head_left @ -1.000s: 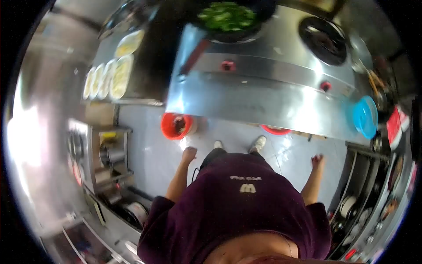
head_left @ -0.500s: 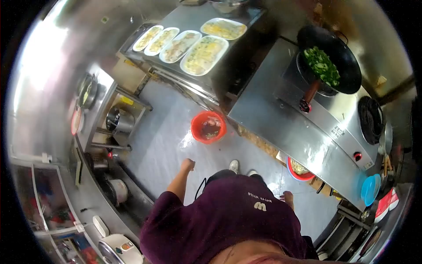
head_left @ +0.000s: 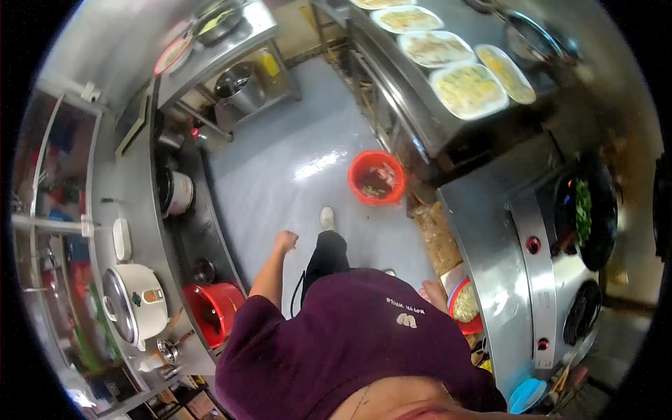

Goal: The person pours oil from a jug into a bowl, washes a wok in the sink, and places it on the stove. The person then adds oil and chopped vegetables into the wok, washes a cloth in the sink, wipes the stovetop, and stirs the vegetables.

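My left hand [head_left: 285, 241] hangs over the grey floor with its fingers loosely curled, and I see nothing in it. Low at my right side is my right hand [head_left: 432, 291], partly cut off by my shirt and blurred, so its grip does not show. Close beside it, a red basin [head_left: 470, 326] with pale chopped food sits by the counter's base. Ahead on the floor stands an orange-red bin [head_left: 355, 179] with dark contents and some scraps. One shoe [head_left: 327, 218] is stretched forward.
On the right, a wok [head_left: 603, 238] with green vegetables sits on the stove by the steel counter [head_left: 483, 231]. Several white plates of food [head_left: 467, 91] line the far table. At left are a rice cooker [head_left: 133, 302], a red bucket [head_left: 231, 306] and a steel pot [head_left: 241, 91].
My view has swung to the left, so the bin, plates and wok sit further right. One foot has stepped forward. The rice cooker and red bucket show more fully.
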`<state>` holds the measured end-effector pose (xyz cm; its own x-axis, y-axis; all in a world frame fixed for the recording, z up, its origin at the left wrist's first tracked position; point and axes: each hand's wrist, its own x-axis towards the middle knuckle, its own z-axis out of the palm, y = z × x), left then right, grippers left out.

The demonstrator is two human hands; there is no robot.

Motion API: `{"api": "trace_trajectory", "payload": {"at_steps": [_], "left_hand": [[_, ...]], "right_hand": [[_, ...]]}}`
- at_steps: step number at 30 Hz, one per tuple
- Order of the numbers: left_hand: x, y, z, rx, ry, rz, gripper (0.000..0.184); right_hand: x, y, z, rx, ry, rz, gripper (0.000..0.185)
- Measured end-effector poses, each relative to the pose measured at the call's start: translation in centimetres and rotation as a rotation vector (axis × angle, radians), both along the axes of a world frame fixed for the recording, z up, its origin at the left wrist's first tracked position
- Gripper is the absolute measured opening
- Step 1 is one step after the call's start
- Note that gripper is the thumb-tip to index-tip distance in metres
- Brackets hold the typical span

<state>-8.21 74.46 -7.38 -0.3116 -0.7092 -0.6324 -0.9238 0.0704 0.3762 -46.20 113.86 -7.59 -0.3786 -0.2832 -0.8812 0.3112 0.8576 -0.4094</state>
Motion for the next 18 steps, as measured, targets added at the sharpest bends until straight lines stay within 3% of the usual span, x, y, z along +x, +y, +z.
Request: {"api": "trace_trajectory", "payload": {"at_steps": [2, 4, 5, 7, 10, 15, 18], "left_hand": [[3.8, -1.6, -1.2, 0.054, -0.034, 0.058, 0.024], [5.9, -4.3, -0.6, 0.208, -0.083, 0.396, 0.025], [7.3, -6.0, -0.5, 0.198, -0.053, 0.452, 0.026], [10.6, -10.5, -0.5, 0.178, 0.003, 0.548, 0.027], [17.1, -16.9, -4.9, 0.107, 0.070, 0.705, 0.028], [13.1, -29.7, 1.7, -0.110, 0.123, 0.547, 0.030], [7.3, -37.5, 1.3, -0.128, 0.392, 0.475, 0.029]], "right_hand": [[0.1, -6.5, -1.2, -0.102, 0.034, 0.173, 0.021], [0.1, -14.8, -3.0, -0.173, 0.072, 0.284, 0.022], [0.0, -19.2, -3.8, -0.185, 0.088, 0.304, 0.021], [0.8, -29.3, -3.4, -0.306, 0.099, 0.274, 0.018], [2.5, -41.4, 0.2, -0.421, 0.023, 0.148, 0.017], [6.5, -53.5, 8.8, -0.531, 0.100, 0.280, 0.017], [5.2, -54.7, 5.9, -0.553, 0.164, 0.344, 0.012]]}}
